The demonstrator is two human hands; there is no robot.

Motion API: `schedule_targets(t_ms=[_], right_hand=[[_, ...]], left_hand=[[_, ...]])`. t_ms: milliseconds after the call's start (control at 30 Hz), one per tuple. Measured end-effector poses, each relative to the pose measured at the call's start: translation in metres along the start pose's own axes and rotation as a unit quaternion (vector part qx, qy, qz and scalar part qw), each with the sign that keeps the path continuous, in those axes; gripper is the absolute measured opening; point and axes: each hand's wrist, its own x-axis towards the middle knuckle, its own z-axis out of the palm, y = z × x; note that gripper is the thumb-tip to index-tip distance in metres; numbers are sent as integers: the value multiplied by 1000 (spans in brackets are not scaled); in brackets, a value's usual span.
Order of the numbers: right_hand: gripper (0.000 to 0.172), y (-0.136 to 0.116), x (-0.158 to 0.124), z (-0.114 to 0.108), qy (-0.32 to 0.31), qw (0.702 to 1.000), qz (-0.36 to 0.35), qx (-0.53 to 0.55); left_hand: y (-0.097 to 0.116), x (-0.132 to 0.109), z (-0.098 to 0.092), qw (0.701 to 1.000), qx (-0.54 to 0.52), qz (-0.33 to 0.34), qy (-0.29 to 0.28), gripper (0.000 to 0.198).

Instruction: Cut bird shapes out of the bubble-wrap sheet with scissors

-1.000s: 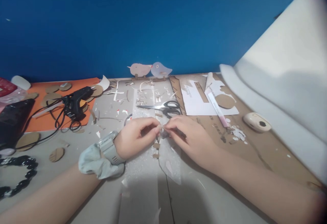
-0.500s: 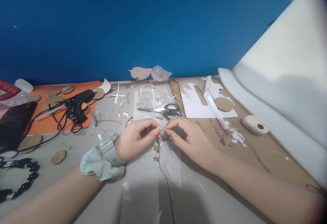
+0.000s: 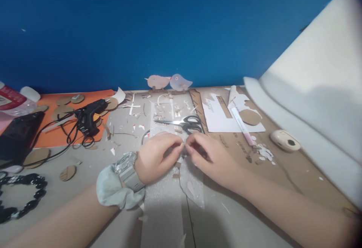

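Note:
My left hand (image 3: 160, 155) and my right hand (image 3: 213, 157) meet fingertip to fingertip over the middle of the table. Both are closed in a pinch. What lies between the fingertips is too small and covered to make out. Just beyond them rest black-handled scissors (image 3: 190, 121), blades pointing left. Beneath my hands lies a clear plastic sheet (image 3: 192, 187), with small cardboard pieces (image 3: 175, 175) near it. At the wall stand a pink paper bird (image 3: 158, 81) and a blue paper bird (image 3: 181, 82), beaks touching.
On the left, a black glue gun (image 3: 92, 116) with its cord lies on orange paper (image 3: 51, 140) among cardboard discs (image 3: 68, 173). A beaded bracelet (image 3: 38, 193) is nearer. To the right are a pink-and-white marker (image 3: 242, 126), white paper (image 3: 212, 123), paper scraps (image 3: 266, 153) and a cream case (image 3: 285, 141).
My fingertips have come closer together, and my left hand has shifted slightly to the right. The whole view has slid a little, with the objects staying in place on the table.

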Motion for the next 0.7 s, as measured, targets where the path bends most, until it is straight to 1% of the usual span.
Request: schedule_targets(t_ms=[200, 367, 467, 600, 700], right_hand=[[14, 1, 0, 0, -1, 1000, -20, -7], [16, 0, 0, -2, -8, 999, -31, -16], [15, -1, -1, -3, -10, 998, -60, -30], [15, 1, -1, -2, -12, 990, -127, -60], [13, 3, 0, -1, -12, 986, -149, -78]], left_hand=[[-1, 1, 0, 1000, -12, 12, -15, 22], [0, 2, 0, 1000, -13, 17, -23, 20], [1, 2, -1, 999, -13, 17, -31, 17], [1, 3, -3, 999, -16, 17, -38, 14], [1, 3, -3, 999, -13, 13, -43, 13]])
